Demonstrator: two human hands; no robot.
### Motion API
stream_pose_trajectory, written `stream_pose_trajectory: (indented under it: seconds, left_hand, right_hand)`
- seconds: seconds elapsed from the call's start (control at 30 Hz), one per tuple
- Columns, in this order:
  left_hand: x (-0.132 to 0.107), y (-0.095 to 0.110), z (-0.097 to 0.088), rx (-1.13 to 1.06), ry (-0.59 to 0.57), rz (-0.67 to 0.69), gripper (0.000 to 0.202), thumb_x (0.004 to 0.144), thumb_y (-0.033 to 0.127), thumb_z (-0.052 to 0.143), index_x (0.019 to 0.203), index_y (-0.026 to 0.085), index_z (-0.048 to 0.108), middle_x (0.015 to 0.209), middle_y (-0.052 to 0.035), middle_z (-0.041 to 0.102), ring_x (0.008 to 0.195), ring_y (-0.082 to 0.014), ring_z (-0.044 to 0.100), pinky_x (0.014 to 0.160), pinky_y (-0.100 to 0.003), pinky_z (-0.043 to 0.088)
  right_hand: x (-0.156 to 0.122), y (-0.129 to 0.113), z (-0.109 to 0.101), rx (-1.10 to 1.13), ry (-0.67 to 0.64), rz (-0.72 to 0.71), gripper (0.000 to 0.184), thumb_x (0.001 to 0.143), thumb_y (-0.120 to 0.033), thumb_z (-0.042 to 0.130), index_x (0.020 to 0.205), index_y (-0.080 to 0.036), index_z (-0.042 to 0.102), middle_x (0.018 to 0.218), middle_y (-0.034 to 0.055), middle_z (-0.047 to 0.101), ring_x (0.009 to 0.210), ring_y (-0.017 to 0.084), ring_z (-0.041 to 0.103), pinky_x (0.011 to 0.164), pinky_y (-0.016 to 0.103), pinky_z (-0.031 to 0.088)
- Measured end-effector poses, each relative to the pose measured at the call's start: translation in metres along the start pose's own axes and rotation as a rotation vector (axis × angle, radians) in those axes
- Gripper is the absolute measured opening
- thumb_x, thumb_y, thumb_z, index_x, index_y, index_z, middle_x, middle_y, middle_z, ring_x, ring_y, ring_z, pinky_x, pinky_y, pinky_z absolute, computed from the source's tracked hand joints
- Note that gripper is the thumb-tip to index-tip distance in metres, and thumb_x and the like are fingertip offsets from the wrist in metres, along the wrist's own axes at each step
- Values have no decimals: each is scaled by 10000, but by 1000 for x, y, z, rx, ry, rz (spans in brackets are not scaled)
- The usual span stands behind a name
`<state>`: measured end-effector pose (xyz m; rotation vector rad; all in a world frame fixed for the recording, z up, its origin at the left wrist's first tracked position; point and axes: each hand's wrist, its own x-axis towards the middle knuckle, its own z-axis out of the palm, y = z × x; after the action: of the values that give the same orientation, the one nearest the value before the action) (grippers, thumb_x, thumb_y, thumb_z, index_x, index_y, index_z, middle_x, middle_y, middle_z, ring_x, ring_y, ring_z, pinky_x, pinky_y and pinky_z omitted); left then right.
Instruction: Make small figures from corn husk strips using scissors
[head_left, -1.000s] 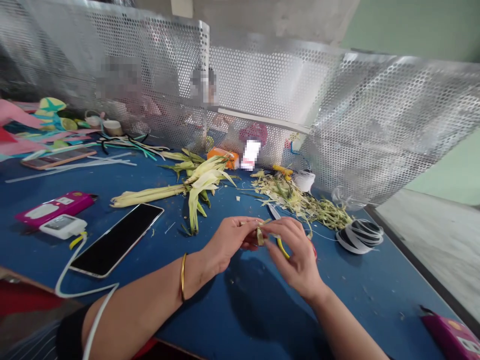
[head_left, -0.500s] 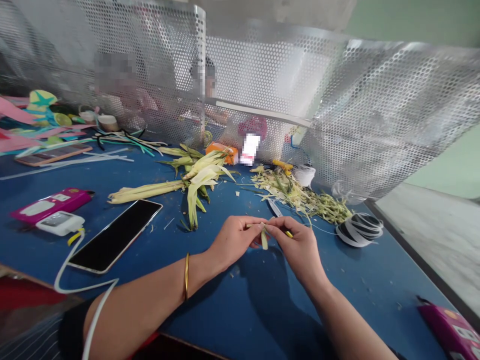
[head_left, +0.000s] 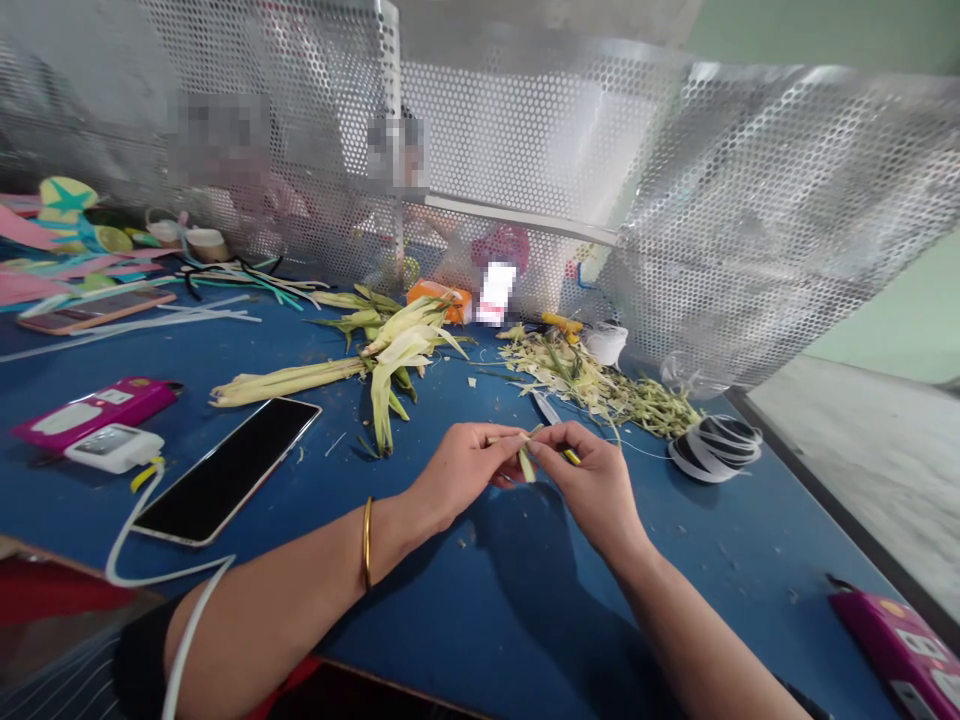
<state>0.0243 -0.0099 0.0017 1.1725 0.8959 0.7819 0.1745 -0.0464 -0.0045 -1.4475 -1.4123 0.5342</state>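
Note:
My left hand (head_left: 469,465) and my right hand (head_left: 592,478) meet above the blue table (head_left: 480,590), fingertips pinched together on a small pale green leaf strip (head_left: 527,462) that hangs down between them. A yellow-handled tool (head_left: 571,457) shows under my right fingers. A gold bangle (head_left: 367,530) sits on my left wrist. A bundle of long pale leaves (head_left: 360,365) lies behind my hands.
A pile of leaf trimmings (head_left: 600,390) and a coil of white band (head_left: 716,447) lie at the right. A black phone (head_left: 229,468), a white charger (head_left: 112,447) with cable and a pink box (head_left: 86,408) lie left. A perforated metal screen (head_left: 675,220) stands behind, people beyond it.
Both hands have shifted slightly away from me, and the leaf strip now hangs straighter between the fingertips. The view has drifted a little.

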Motion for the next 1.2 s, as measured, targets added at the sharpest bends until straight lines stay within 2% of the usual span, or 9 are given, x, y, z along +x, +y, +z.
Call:
stream_pose_trajectory:
  seconds: [0.1,0.27,0.4,0.57,0.8,0.97,1.03,1.13,1.2]
  left_hand:
    - [1,2,-2,-92,-28,-79,244,811,320,674,953,139,755,718,-65,717,684,-167,676,633,-259,501]
    - [0,6,-4,-130,-70,-92,267,768,352,693,885,119,753,700,-68,704,659,-157,667,644,-255,499]
    - [-2,8,-5,-89,-97,-68,288,784,395,666,826,122,746,677,-57,683,632,-129,631,634,-232,481]
    - [-1,4,-4,-62,-63,-48,322,734,454,722,717,132,714,653,-35,659,583,-107,580,624,-234,471]
    - [2,0,-5,-83,-23,-50,280,750,372,703,888,133,750,659,-34,671,605,-121,595,633,-248,475]
    - [1,4,-6,-118,23,-36,256,760,306,703,933,121,743,702,-46,695,660,-143,630,661,-273,508]
    - [1,4,-5,-113,33,-33,236,758,293,710,919,123,745,703,-46,700,652,-140,630,657,-270,509]
    - [0,3,-3,-71,51,-48,183,768,272,708,875,128,742,663,-42,699,603,-128,627,633,-253,502]
    - [-1,2,-2,-44,36,-65,155,784,256,691,866,130,732,655,-49,707,596,-133,643,639,-257,511]
  right_hand:
    - [1,1,-3,-120,52,-152,135,821,-285,629,712,-210,652,707,5,671,675,167,602,668,303,453]
    - [0,2,-6,-510,82,-601,132,890,-194,585,785,-235,653,790,4,704,763,175,629,896,389,383]
    - [-4,1,-8,-667,76,-746,147,917,-159,544,883,-236,663,843,13,715,757,174,623,951,401,344]
    - [-7,3,-10,-717,41,-786,219,924,-127,507,950,-267,673,896,7,716,806,173,622,989,390,323]
    - [-4,-1,-11,-710,-29,-832,235,915,-106,487,973,-246,667,874,14,718,782,170,631,995,403,334]
    - [-3,-6,-11,-638,-135,-839,200,879,-177,540,1049,-220,637,964,52,703,887,208,640,1023,454,324]
    - [-4,-6,-10,-637,-155,-844,176,898,-182,526,1022,-231,642,951,45,706,878,200,638,1027,452,322]
    - [-5,-3,-6,-575,-71,-775,196,929,-145,493,920,-247,661,873,20,707,809,170,634,996,426,346]
    - [-4,-2,-5,-459,9,-638,167,923,-177,523,855,-240,661,896,32,698,849,182,634,931,398,392]
